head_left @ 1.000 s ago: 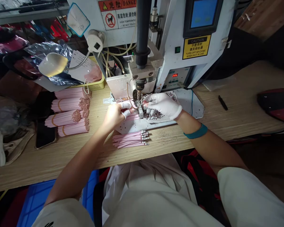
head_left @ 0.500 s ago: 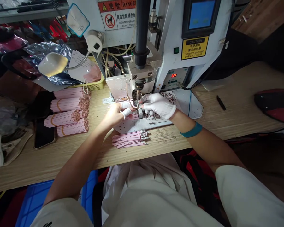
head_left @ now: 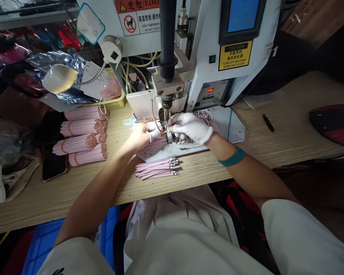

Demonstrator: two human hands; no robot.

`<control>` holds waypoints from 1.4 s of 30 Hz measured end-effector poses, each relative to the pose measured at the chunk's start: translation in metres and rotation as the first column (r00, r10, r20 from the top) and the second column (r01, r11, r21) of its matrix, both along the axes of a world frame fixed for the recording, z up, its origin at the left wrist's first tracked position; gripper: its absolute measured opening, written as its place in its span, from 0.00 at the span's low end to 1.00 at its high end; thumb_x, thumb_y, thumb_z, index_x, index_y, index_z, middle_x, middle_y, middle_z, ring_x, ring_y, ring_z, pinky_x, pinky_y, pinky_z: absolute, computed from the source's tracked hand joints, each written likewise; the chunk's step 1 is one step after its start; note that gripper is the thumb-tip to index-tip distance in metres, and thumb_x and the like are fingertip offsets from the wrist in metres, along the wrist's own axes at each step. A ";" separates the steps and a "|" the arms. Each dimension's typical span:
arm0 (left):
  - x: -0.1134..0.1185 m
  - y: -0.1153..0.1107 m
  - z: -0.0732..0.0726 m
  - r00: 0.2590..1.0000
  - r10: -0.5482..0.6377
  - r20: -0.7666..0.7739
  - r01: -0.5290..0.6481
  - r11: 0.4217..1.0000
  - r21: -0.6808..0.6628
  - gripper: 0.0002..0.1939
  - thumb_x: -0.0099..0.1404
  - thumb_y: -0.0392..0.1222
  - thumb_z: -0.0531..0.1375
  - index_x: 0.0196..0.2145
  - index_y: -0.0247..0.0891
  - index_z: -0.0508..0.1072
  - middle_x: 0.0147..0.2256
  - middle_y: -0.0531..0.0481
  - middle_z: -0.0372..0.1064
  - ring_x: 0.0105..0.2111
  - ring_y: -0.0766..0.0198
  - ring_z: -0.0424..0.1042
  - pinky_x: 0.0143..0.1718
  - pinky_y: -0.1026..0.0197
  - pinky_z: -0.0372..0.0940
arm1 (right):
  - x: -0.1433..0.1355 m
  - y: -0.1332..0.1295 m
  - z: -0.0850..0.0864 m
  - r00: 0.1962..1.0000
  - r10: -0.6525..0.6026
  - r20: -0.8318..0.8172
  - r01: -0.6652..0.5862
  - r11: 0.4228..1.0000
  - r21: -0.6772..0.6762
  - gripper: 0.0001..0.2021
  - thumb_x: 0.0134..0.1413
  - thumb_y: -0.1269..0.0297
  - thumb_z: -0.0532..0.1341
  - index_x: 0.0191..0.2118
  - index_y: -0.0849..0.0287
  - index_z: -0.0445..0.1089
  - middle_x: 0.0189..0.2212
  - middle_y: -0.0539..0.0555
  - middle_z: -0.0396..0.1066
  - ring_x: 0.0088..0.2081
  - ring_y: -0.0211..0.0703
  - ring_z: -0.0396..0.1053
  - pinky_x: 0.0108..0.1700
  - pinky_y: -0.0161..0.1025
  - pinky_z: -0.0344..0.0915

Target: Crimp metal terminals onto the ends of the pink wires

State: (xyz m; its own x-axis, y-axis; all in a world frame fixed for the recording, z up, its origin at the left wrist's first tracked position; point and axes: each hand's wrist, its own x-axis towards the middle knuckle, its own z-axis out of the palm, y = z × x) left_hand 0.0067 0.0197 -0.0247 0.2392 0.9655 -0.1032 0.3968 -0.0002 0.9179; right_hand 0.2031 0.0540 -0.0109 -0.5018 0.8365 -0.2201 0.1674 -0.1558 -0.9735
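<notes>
My left hand (head_left: 140, 135), with white covers on its fingertips, is pinched around a thin pink wire (head_left: 145, 120) beneath the soldering head (head_left: 166, 110). Close on its right, my right hand (head_left: 192, 128) in a white glove has its fingers closed at the tip; whatever they grip is too small to make out. Between the hands sits a small metal block (head_left: 169, 137). Loose small connectors (head_left: 205, 117) lie around and under my right hand on the white base plate (head_left: 235, 128). In front, pink wires with connectors on their ends (head_left: 154, 169) lie in a pile.
Several banded bundles of pink wires (head_left: 83, 128) lie at left, beside a phone (head_left: 54, 164) and a yellow basket (head_left: 119, 102). A lamp (head_left: 60, 78) reaches in from the machine (head_left: 206, 23), which carries a hot-surface warning label (head_left: 137, 19). A black pen-like object (head_left: 268, 123) rests at right.
The view has shifted slightly. Both hands stay at the soldering head with almost the same grip; the pile in front looks unchanged.
</notes>
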 end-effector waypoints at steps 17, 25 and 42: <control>0.002 0.000 0.008 0.999 0.025 -0.030 -0.026 1.000 -0.017 0.06 0.50 0.40 0.58 0.21 0.35 0.69 0.21 0.54 0.62 0.22 0.68 0.60 0.24 0.65 0.54 | 0.000 0.000 0.000 0.998 -0.018 -0.057 0.017 1.000 -0.021 0.07 0.47 0.75 0.63 0.31 0.61 0.64 0.21 0.47 0.64 0.16 0.28 0.60 0.13 0.28 0.55; 0.004 0.001 0.012 0.999 0.004 -0.040 -0.004 1.000 0.021 0.07 0.50 0.40 0.58 0.23 0.34 0.71 0.21 0.54 0.63 0.22 0.69 0.60 0.24 0.65 0.54 | 0.001 0.005 -0.010 0.997 0.028 -0.077 -0.026 1.000 0.017 0.09 0.45 0.71 0.66 0.32 0.61 0.65 0.22 0.48 0.65 0.18 0.30 0.62 0.14 0.29 0.59; -0.004 -0.019 0.021 0.760 0.055 -0.648 0.148 0.956 0.254 0.13 0.54 0.37 0.56 0.34 0.34 0.78 0.28 0.47 0.73 0.26 0.62 0.67 0.29 0.64 0.60 | 0.025 0.009 -0.003 0.792 -0.017 0.611 -0.468 0.626 0.624 0.08 0.47 0.71 0.62 0.33 0.57 0.78 0.33 0.50 0.76 0.36 0.43 0.71 0.39 0.37 0.62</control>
